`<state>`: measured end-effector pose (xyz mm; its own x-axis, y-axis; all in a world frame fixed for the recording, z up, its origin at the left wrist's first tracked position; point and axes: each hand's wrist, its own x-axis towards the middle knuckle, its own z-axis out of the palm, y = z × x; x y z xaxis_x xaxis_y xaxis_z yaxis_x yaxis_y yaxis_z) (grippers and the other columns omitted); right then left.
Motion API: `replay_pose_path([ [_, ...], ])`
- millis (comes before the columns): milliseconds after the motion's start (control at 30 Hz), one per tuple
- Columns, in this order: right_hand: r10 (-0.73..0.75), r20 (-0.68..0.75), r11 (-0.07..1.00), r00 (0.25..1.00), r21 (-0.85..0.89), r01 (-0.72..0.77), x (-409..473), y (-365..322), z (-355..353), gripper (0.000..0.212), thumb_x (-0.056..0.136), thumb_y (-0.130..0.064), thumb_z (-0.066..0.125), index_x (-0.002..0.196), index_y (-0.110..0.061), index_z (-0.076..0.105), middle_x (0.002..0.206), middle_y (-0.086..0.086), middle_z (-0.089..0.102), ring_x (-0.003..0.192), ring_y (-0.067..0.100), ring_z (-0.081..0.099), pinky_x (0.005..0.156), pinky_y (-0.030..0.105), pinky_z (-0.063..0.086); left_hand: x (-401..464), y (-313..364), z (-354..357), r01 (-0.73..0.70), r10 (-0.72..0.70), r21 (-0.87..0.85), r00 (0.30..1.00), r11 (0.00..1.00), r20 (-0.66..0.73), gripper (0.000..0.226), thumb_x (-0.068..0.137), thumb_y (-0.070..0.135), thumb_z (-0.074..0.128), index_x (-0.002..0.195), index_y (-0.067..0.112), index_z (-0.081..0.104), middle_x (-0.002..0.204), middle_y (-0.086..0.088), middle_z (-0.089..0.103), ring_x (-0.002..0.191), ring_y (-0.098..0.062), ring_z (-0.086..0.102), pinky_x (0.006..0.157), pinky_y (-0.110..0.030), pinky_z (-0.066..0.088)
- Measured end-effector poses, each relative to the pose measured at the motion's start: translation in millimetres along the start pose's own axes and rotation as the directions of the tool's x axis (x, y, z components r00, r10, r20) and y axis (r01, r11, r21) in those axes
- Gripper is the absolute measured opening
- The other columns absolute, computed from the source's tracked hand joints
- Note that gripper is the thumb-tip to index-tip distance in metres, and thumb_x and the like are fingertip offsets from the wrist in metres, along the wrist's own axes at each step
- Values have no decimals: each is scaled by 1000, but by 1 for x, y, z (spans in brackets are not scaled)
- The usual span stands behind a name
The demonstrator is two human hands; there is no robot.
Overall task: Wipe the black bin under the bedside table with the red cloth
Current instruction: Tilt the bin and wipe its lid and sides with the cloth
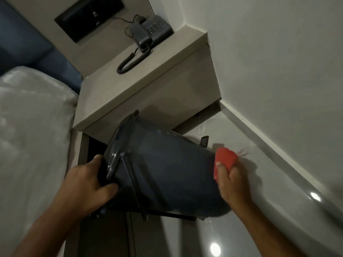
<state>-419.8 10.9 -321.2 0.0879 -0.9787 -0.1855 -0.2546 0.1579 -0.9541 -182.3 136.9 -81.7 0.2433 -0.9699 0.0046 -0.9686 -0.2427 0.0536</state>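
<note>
The black bin [167,167] is tipped on its side in front of the bedside table [141,84], lid end to the left and base to the right. My left hand [89,182] grips the bin at its lid rim. My right hand [233,180] holds the bunched red cloth [225,160] pressed against the base end of the bin. A thin metal pedal rod runs along the bin's lower side.
A corded telephone [152,32] sits on the bedside table. The bed with white bedding [31,130] lies at the left. A white wall [278,62] and grey skirting board close off the right. Glossy floor tiles [259,229] show below.
</note>
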Motion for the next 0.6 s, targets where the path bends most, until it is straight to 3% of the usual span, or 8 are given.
replay_pose_path([
  [67, -109, 61, 993, 992, -27, 111, 7, -28, 8, 30, 90, -48, 49, 79, -22, 59, 78, 2, 60, 79, 29, 63, 75, 41, 50, 1, 3, -1, -32, 33, 9, 999, 999, -24, 75, 62, 58, 48, 104, -3, 58, 52, 13, 50, 48, -14, 63, 40, -14, 48],
  [167, -426, 183, 904, 886, 124, 409, 9, -121, 46, 30, 90, -49, 45, 82, -24, 59, 81, -4, 62, 79, 19, 61, 77, 35, 48, 1, 7, -1, -68, 68, -1, 998, 998, -8, 68, 65, 57, 49, 106, 2, 58, 51, 3, 55, 59, -7, 65, 45, -18, 50],
  [267, -534, 257, 846, 806, 165, 508, 26, -183, 79, 29, 94, -49, 44, 76, -27, 53, 79, -2, 61, 82, 25, 63, 74, 30, 38, 1, 8, 1, -59, 59, 1, 998, 998, -21, 67, 67, 56, 51, 104, 1, 57, 52, 8, 51, 38, -15, 57, 45, -17, 49],
  [333, -445, 389, 891, 807, 97, 444, 44, -175, 86, 41, 91, -59, 42, 74, -24, 55, 78, -1, 61, 84, 29, 63, 76, 31, 35, -3, 7, 2, 2, -2, -2, 1000, 1000, -24, 64, 72, 45, 67, 107, -7, 56, 54, 14, 47, 37, -12, 56, 46, -11, 49],
  [400, -260, 438, 954, 861, -21, 299, 63, -139, 75, 52, 87, -63, 42, 78, -17, 64, 83, 8, 67, 87, 29, 64, 75, 33, 35, -6, 7, 3, 81, -82, -10, 996, 997, -22, 53, 72, 21, 80, 109, -9, 56, 49, 12, 47, 38, -11, 58, 43, -6, 45],
  [500, -73, 291, 994, 954, -54, 93, 72, -74, 33, 39, 89, -48, 50, 68, -16, 60, 70, 6, 63, 70, 28, 61, 62, 31, 38, -4, 19, 3, 112, -112, 10, 994, 994, -14, 45, 70, 19, 79, 104, 0, 58, 43, 6, 48, 34, -10, 53, 33, -12, 42],
  [567, -36, 165, 999, 986, 38, 30, 58, -43, 10, 30, 90, -36, 53, 64, -20, 56, 59, -2, 54, 55, 17, 53, 57, 29, 39, 2, 31, 1, 86, -85, 23, 996, 996, -30, 38, 67, 28, 74, 96, 12, 56, 44, 5, 48, 34, -13, 54, 28, -15, 37],
  [600, -40, 110, 995, 993, 95, 30, 44, -33, 5, 24, 90, -31, 54, 67, -22, 58, 63, -3, 57, 57, 14, 54, 59, 32, 44, 5, 37, 2, 68, -66, 42, 997, 997, -47, 34, 64, 30, 73, 88, 15, 54, 43, 6, 46, 33, -15, 51, 27, -16, 31],
])
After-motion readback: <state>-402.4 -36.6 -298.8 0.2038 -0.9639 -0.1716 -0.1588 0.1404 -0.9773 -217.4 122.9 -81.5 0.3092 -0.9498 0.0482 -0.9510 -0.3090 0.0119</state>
